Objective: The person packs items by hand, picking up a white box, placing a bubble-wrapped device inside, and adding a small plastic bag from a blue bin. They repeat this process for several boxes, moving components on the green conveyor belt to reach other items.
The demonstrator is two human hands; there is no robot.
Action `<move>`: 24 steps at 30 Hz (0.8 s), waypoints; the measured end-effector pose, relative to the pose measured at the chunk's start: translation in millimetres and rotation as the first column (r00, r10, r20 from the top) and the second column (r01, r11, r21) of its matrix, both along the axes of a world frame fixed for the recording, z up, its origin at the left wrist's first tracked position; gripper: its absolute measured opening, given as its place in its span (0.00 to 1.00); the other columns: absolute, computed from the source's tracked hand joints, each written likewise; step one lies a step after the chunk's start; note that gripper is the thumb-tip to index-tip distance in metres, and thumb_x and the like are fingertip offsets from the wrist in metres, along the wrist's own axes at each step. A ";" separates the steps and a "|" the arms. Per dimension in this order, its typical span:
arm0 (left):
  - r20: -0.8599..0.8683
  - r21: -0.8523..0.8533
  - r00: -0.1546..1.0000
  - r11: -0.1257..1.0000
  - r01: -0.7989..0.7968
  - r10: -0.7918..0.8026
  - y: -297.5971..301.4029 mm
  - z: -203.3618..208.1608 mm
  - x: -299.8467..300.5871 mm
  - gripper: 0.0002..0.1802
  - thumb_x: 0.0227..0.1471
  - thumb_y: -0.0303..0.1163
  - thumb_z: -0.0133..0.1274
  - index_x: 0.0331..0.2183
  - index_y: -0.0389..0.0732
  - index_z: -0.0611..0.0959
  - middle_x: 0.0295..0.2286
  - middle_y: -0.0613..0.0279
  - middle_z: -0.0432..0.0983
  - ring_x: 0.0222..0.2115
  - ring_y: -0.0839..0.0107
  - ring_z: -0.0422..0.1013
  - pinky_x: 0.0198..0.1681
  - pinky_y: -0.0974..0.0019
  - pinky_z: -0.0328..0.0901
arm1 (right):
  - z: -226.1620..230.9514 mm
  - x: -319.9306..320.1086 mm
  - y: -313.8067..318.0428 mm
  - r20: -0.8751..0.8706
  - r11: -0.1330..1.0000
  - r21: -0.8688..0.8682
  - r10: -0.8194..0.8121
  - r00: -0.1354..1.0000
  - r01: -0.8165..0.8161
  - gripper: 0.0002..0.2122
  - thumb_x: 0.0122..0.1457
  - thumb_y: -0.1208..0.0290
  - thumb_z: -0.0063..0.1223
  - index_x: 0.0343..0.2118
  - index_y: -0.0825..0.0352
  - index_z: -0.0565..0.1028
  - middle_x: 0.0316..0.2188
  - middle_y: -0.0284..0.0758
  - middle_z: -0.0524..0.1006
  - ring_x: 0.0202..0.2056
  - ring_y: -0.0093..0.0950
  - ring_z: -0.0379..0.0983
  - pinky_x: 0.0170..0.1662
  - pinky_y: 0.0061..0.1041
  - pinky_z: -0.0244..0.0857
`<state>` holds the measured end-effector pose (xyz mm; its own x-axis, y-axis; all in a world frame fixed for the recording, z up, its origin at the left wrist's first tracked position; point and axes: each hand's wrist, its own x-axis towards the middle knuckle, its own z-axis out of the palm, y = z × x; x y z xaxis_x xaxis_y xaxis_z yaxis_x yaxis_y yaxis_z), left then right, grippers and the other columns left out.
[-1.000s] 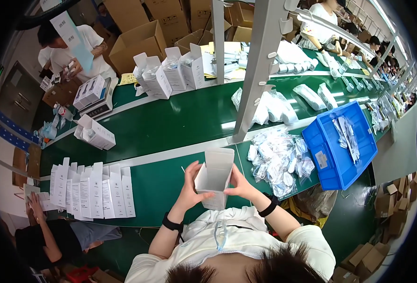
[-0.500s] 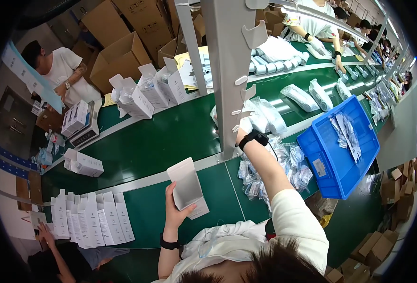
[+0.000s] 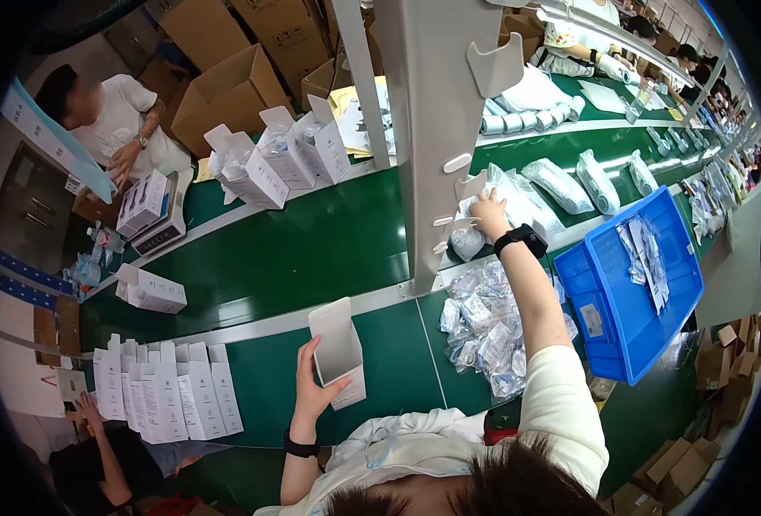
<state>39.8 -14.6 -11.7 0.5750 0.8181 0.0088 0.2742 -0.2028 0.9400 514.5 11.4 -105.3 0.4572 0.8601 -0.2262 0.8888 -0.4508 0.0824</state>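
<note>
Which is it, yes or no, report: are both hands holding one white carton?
No: only the left hand holds the open white carton, while the right hand is at the plastic-wrapped packages.

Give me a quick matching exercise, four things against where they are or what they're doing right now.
Things
1. Left hand
2. Right hand
3. Blue bin
4. Row of white cartons

Places and states
A. Right of the pile of small clear bags
B. Lined up at the left of the near bench
C. On the larger wrapped bags beside the grey post
D. Holding an open white carton

Pairs: 1-D, 2-C, 3-A, 4-B
</note>
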 end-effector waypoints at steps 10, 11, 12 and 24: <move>-0.019 0.081 0.995 0.992 -0.094 0.096 0.8 -5.0 -17.0 0.44 0.28 0.29 0.64 0.49 0.44 0.60 0.45 0.56 0.57 0.45 0.61 0.61 0.46 0.61 0.60 | -44.2 -3.0 27.5 -0.219 0.841 0.507 -0.088 0.972 0.190 0.13 0.47 0.70 0.46 0.39 0.61 0.70 0.50 0.40 0.61 0.53 0.42 0.54 0.46 0.48 0.57; 0.007 0.066 0.991 0.989 -0.132 0.132 -2.3 -9.4 -20.7 0.42 0.29 0.29 0.64 0.48 0.44 0.61 0.46 0.55 0.57 0.45 0.60 0.61 0.45 0.61 0.60 | -40.7 -21.6 26.4 -0.305 0.803 0.550 -0.060 0.950 0.228 0.15 0.46 0.71 0.46 0.40 0.61 0.68 0.50 0.41 0.61 0.52 0.41 0.55 0.45 0.46 0.57; 0.007 0.061 0.991 0.989 -0.135 0.134 -1.9 -8.5 -18.8 0.42 0.29 0.29 0.64 0.48 0.44 0.61 0.46 0.55 0.57 0.45 0.60 0.61 0.45 0.61 0.60 | -33.2 -32.6 27.8 -0.386 0.760 0.587 -0.041 0.922 0.280 0.17 0.46 0.73 0.47 0.42 0.60 0.65 0.50 0.41 0.61 0.51 0.41 0.56 0.45 0.45 0.58; -0.034 0.331 0.999 0.944 -0.005 0.017 7.1 -30.8 35.4 0.44 0.27 0.27 0.66 0.42 0.44 0.53 0.48 0.47 0.55 0.47 0.52 0.60 0.47 0.57 0.59 | 128.8 -118.7 -94.5 -0.757 0.162 0.256 0.647 0.093 0.953 0.36 0.47 0.81 0.48 0.57 0.59 0.42 0.49 0.40 0.59 0.49 0.34 0.59 0.50 0.33 0.58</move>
<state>75.2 -7.5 -42.5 0.5708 0.7790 0.2595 0.3106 -0.4974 0.8100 395.9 -83.0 23.5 0.7970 0.6038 0.0104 -0.3228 0.4406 -0.8376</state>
